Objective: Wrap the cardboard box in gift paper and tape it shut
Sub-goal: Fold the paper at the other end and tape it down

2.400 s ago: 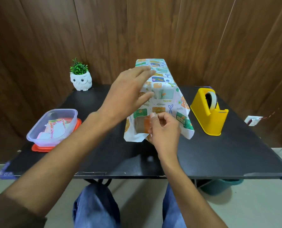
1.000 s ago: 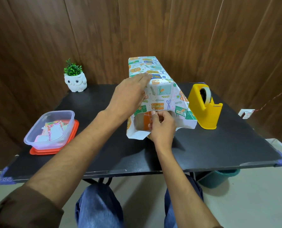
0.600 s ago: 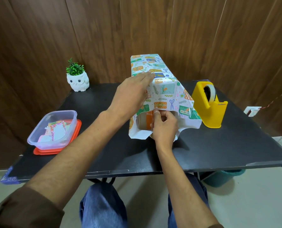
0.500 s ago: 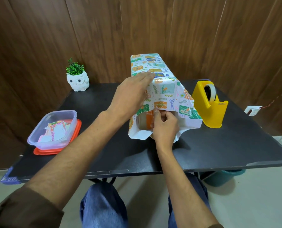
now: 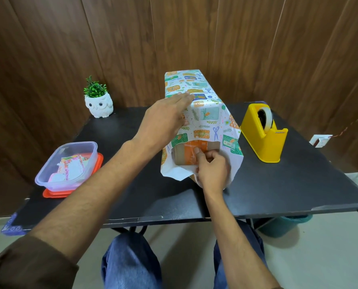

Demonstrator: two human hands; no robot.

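Head view: in the middle of the desk [image 5: 299, 184], the box [image 5: 181, 158] lies sleeved in paper [image 5: 205, 113], its near end bare. The left hand [image 5: 165, 119] rests spread on top. The right hand [image 5: 212, 170] pinches the near flap. The step looks like end-folding; next it needs creasing, then tape from the dispenser [image 5: 263, 140] on the right.

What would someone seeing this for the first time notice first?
The colourful gift paper round a long box at the centre of the table, with the left hand flat on top. At the open near end the bare cardboard box shows, where the right hand works with curled fingers. A bright yellow tape dispenser stands to its right.
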